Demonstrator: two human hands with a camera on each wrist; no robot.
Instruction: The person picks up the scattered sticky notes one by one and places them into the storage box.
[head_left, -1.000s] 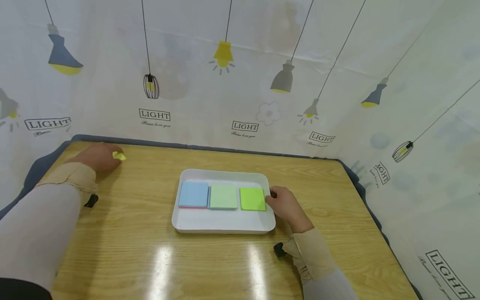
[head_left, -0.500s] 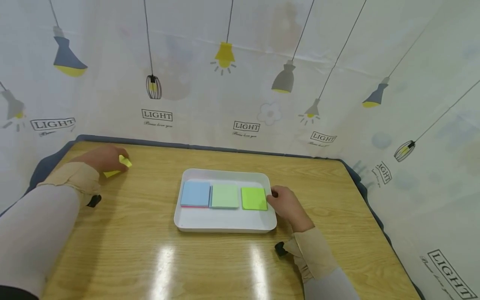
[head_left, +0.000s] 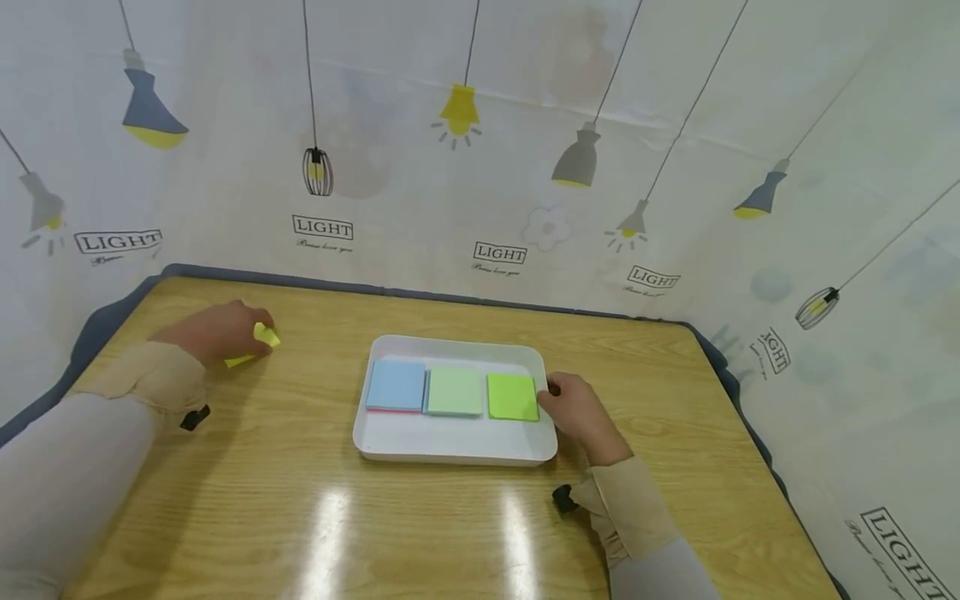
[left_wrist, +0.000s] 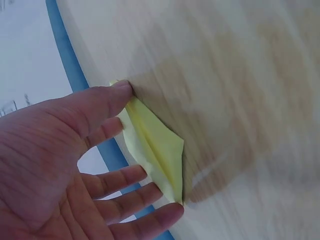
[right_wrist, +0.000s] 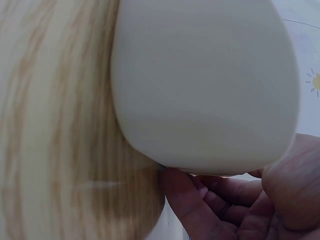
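Note:
At the far left of the table, my left hand point(head_left: 221, 332) pinches a folded piece of yellow paper point(left_wrist: 162, 145). In the left wrist view its thumb lies at one end of the paper and the fingertips along the other side. My right hand point(head_left: 581, 412) grips the right side of a white tray point(head_left: 450, 442), its thumb at the rim. Inside the tray lie a blue sticky note pad point(head_left: 395, 386), a pale green pad point(head_left: 454, 392) and a bright green pad point(head_left: 513, 397), side by side in a row. A red edge shows under the blue pad.
The tray stands on a wooden table point(head_left: 420, 533) with a dark blue border point(head_left: 420, 293) at its back edge. Behind rises a white cloth point(head_left: 405, 183) printed with hanging lamps. Both wrists carry small black devices near the cuffs.
My left hand has moved slightly right and nearer with the yellow paper, and more of the paper shows. The right hand keeps its hold on the tray. The head view has shifted a little.

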